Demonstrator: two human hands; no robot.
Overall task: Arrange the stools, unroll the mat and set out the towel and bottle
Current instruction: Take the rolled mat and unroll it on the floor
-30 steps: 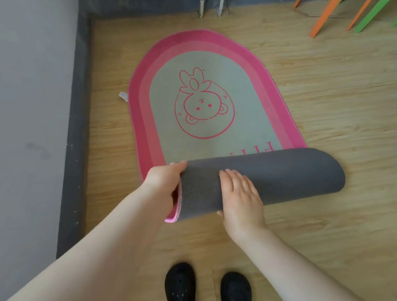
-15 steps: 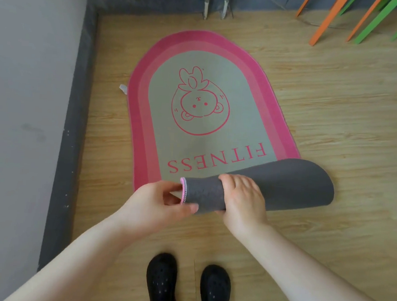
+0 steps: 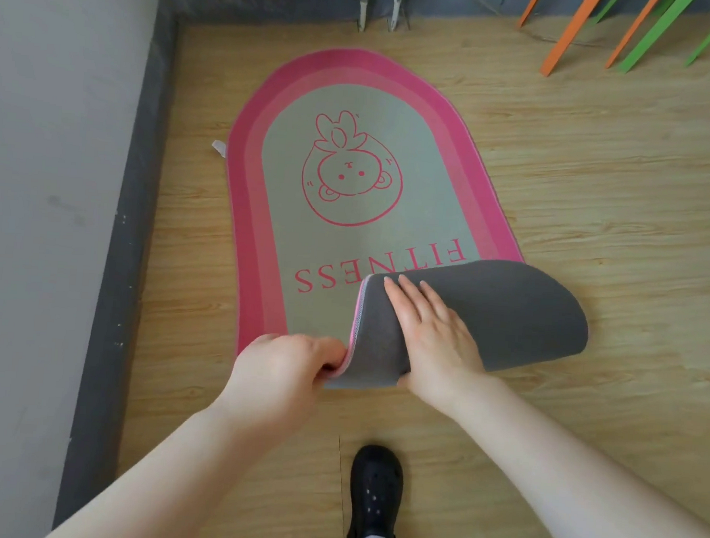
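A pink-bordered grey-green mat (image 3: 365, 152) with a bunny drawing and the word FITNESS lies on the wooden floor, most of it flat. Its near end (image 3: 510, 313) is still curled over, dark grey underside up. My left hand (image 3: 283, 369) pinches the near edge of the curl at its pink stitched rim. My right hand (image 3: 428, 332) lies flat on the grey underside, fingers spread and pointing away from me. No towel or bottle is in view.
A white wall and grey skirting (image 3: 136, 194) run along the left of the mat. Orange and green stool legs (image 3: 571, 32) stand at the far right. A radiator pipe (image 3: 363, 9) is at the back. One black shoe (image 3: 375, 493) is below my hands.
The curled part has rolled nearer to me and shrunk, uncovering the whole word FITNESS. My left hand has moved from the roll's side to pinching its edge. One shoe has left the view.
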